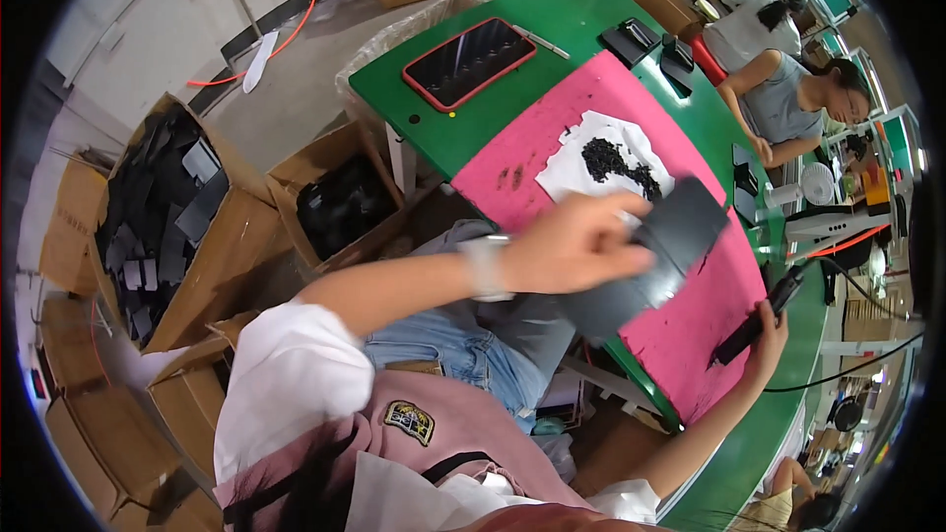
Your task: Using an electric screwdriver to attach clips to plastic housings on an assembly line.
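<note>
My left hand (581,244) is closed on a dark, flat, hinged-looking piece (680,227), held tilted above the near edge of the pink mat (503,163). Motion smears the piece, so its exact kind is unclear. At the mat's right side, my right hand (769,340) wraps around a black electric screwdriver (739,337), whose tip points down toward the mat. A black cord (857,366) runs off to the right behind this hand. Beyond the left hand, small black screws (603,158) lie heaped on a crumpled white sheet (567,172).
A phone in a red case (468,61) and a pen (542,41) lie on the green table (394,89). Small black devices (631,41) sit at the far edge. Boxes of dark parts (168,207) stand left. A co-worker (783,103) sits across, near a white fan (816,184).
</note>
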Available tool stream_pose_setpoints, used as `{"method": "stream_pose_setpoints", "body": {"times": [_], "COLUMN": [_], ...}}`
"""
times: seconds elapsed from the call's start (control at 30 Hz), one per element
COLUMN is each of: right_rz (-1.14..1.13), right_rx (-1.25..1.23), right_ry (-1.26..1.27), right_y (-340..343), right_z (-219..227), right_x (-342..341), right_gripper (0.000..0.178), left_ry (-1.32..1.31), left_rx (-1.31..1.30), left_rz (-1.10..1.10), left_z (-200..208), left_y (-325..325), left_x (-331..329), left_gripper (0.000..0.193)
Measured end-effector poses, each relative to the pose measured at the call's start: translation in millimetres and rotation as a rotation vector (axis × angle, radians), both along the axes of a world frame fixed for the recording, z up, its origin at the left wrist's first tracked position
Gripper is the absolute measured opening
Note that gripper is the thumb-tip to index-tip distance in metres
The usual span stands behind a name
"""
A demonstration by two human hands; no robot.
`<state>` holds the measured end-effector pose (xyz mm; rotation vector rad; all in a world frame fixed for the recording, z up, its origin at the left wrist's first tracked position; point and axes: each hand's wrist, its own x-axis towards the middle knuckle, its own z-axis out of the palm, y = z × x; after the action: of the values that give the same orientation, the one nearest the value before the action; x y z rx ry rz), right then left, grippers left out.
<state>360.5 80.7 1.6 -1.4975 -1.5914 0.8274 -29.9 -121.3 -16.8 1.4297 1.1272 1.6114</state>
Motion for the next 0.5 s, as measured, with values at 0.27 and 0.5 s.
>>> {"method": "stream_pose_setpoints", "body": {"times": [0.27, 0.5], "right_rz": [-0.474, 0.114], "right_rx": [0.578, 0.861], "right_ry": [-1.266, -0.851], "right_y": [-8, 24], "right_z": [10, 18], "right_x": [-23, -176], "right_gripper": [0.057, 0.041], "left_ry": [-0.677, -1.058], "left_rx": [-0.212, -0.841], "left_rz": [1.673, 2.052], "left_z": [-142, -310], "left_y": [-358, -762], "left_x": [-207, -102], "left_gripper": [0.023, 0.039]}}
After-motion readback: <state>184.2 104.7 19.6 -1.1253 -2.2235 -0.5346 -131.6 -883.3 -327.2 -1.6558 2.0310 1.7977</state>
